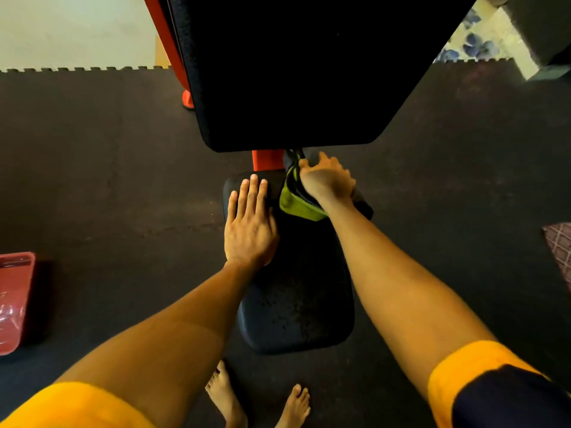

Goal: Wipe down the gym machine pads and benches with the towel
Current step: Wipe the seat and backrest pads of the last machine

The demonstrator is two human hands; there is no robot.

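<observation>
With my left hand (250,223) flat on the seat (296,319) and my right hand (324,180) gripping the towel (296,205) at its far end, I fear loose folds snagging under the back pad (293,72).

- The seat (296,304) lies straight ahead of me on the floor mat (108,180), its near end just in front of my bare feet (225,393).
- Behind the seat, the back pad (293,72) rises and overhangs its far end, with a frame post (267,160) standing between the two.
- My left hand (250,230) lies flat on the far left part of the seat.
- My right hand (327,177) is to its right, at the seat's far end just below the back pad. It grips the towel (296,205), which hangs left of my wrist over the seat.
- A tub (14,301) sits on the floor mat well to my left.
- A rug (560,251) lies at the far right.
</observation>
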